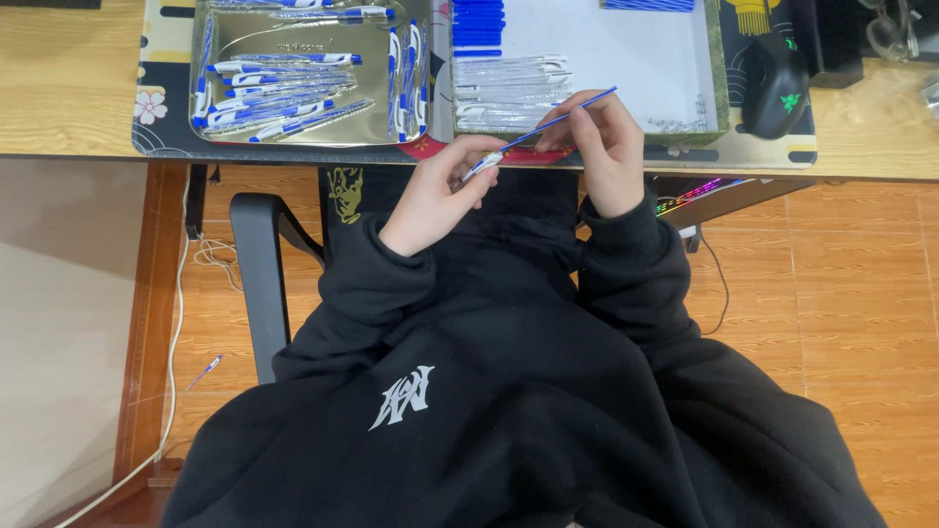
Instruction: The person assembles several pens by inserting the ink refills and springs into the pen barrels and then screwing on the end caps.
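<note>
Pinching a thin, light, bendy blue refill (562, 117) mid-length, your right hand (606, 147) is feeding it into the slippery barrel (482, 166) your left hand (445, 191) is gripping.

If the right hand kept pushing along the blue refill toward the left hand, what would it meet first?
Right hand holds the refill pointing down-left; its tip already sits at the pen barrel in the left hand. It would likely meet the barrel first, though depth is unclear.

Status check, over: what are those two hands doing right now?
Left hand pinching clear pen tip. Right hand feeding blue refill into it. Finished pens in tray beyond; nothing blocking.
</note>
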